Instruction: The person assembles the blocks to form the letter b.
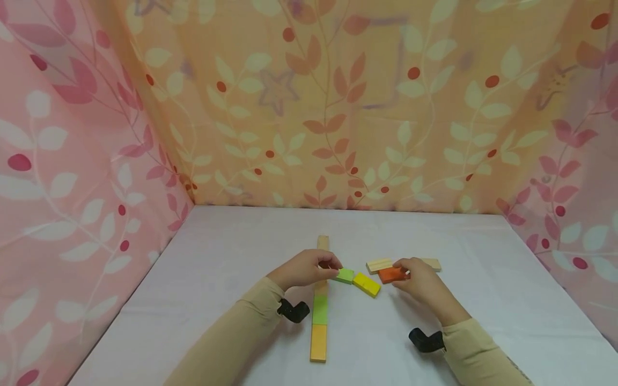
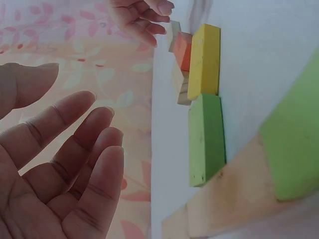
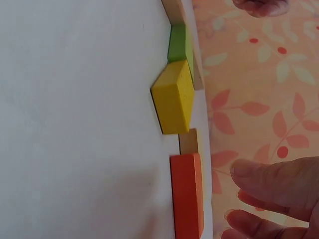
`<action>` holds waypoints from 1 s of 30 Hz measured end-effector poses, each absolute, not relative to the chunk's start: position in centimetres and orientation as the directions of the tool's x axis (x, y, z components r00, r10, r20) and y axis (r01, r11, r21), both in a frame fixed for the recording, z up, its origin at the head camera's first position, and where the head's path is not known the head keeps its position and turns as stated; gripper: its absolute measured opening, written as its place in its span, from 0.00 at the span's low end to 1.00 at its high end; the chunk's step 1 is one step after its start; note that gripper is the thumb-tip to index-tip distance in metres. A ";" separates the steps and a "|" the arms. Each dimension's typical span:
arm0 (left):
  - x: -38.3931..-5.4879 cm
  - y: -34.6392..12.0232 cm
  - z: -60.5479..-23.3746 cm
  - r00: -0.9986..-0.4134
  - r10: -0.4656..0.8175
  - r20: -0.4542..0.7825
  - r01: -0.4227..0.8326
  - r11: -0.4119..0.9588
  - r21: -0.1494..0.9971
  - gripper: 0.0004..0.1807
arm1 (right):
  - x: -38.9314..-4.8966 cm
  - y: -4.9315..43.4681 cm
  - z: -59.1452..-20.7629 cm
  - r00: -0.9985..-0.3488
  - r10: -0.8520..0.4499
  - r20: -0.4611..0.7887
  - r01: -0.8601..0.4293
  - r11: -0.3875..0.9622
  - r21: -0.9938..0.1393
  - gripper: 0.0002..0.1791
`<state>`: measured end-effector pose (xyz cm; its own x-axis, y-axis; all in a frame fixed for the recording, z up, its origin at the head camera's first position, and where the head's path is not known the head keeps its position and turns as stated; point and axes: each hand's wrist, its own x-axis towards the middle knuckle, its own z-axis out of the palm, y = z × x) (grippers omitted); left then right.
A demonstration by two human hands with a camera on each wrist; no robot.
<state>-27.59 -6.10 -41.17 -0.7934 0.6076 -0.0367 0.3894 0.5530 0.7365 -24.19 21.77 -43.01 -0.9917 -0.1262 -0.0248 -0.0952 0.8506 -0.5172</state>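
Note:
In the head view my left hand [image 1: 309, 266] is above a long row of flat wooden blocks, near a green block [image 1: 345, 276]. Its fingers are loosely bent and apart in the left wrist view, with nothing between them. A yellow block [image 1: 366, 284] lies slanted, its end close to the green one. My right hand [image 1: 425, 281] hovers by an orange block [image 1: 391, 275]; the right wrist view shows thumb and fingers [image 3: 271, 179] apart, above that block and holding nothing. Behind the orange block is a plain wood block [image 1: 379, 264].
The row runs away from me, with an orange-yellow block [image 1: 318, 343] at its near end, a light green block [image 1: 320, 310], then plain wood [image 1: 323, 243] at the far end. Another plain block [image 1: 431, 264] lies beyond my right hand. Patterned cloth walls [image 1: 338, 107] surround the white table [image 1: 193, 316].

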 end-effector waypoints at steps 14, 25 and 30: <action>-31.3 -0.2 -40.6 -0.734 0.677 -0.054 0.487 0.580 0.653 0.11 | -24.1 24.6 -42.8 -0.994 -0.112 0.013 -0.103 0.854 -0.509 0.21; -33.1 3.0 -41.0 -0.782 0.614 -0.106 0.396 0.621 0.677 0.12 | -23.9 26.1 -42.9 -0.994 -0.108 0.033 -0.107 0.817 -0.567 0.23; -33.8 4.1 -41.9 -0.789 0.598 -0.141 0.327 0.603 0.728 0.12 | -23.7 27.2 -42.8 -0.995 -0.100 0.028 -0.098 0.818 -0.567 0.22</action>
<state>-33.78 4.06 -41.87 -0.7887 0.5983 -0.1414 0.3269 0.6029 0.7278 -23.70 27.15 -42.82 -0.9947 -0.0995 0.0277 -0.0976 0.8177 -0.5673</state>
